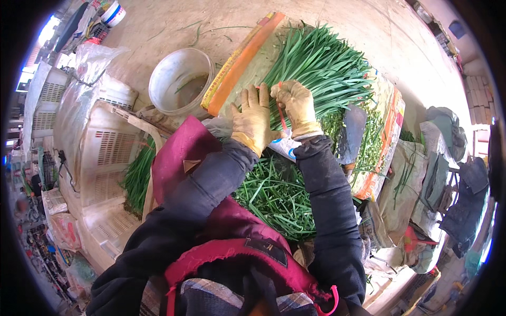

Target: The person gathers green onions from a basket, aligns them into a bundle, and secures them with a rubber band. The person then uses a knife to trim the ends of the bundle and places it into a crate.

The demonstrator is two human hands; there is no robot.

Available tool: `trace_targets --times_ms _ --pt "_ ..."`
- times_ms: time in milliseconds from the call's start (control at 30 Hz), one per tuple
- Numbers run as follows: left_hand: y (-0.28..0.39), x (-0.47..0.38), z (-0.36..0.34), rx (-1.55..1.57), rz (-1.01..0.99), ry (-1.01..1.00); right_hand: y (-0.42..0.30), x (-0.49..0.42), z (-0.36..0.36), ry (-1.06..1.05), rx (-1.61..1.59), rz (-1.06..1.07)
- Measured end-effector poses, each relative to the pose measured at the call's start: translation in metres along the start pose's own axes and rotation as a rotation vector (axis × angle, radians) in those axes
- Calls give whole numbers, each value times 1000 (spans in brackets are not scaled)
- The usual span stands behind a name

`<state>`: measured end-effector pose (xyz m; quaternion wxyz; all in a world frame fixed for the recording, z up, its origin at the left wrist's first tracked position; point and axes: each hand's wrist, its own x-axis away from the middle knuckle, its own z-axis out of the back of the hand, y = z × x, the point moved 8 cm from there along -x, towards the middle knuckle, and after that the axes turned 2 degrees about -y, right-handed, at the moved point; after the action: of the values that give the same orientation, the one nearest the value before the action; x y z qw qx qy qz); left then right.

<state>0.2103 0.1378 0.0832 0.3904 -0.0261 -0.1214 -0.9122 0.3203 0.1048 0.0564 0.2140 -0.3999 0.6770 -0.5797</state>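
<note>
A large bundle of garlic chives (320, 63) lies in front of me, its leaves fanned away to the upper right. My left hand (251, 120), in a yellowish work glove, is spread flat at the bundle's near left end. Beside it, my gloved right hand (294, 104) pinches a thin red tie strip (282, 118) that hangs below its fingers. Whether the strip passes around the bundle is hidden by the hands. Loose chive leaves (276, 197) lie heaped below my wrists. Right of the bundle, a dark-bladed cleaver (353, 128) rests on chopped green trimmings (369, 134).
A white plastic bucket (160, 79) stands at upper left, near an orange-edged sheet (241, 63). On the left, a white plastic crate (106, 158) holds more chives (140, 177). A printed woven sack (389, 134) lies under the trimmings; further sacks (407, 170) are to the right.
</note>
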Motion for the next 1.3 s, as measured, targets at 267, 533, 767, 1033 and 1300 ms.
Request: trace_targets --times_ms 267,533,767,1033,1300 --pt "-9 -7 -22 89 -132 19 -27 66 34 69 237 334" --pt "-9 -10 -21 87 -222 145 7 90 43 78 -77 118" --pt "-16 -37 3 515 -210 -433 50 111 85 121 -175 -188" --pt "0 -107 -11 1189 69 -805 66 60 86 72 -318 -394" --pt "28 -92 -31 1205 75 -963 28 31 45 405 -514 -55"
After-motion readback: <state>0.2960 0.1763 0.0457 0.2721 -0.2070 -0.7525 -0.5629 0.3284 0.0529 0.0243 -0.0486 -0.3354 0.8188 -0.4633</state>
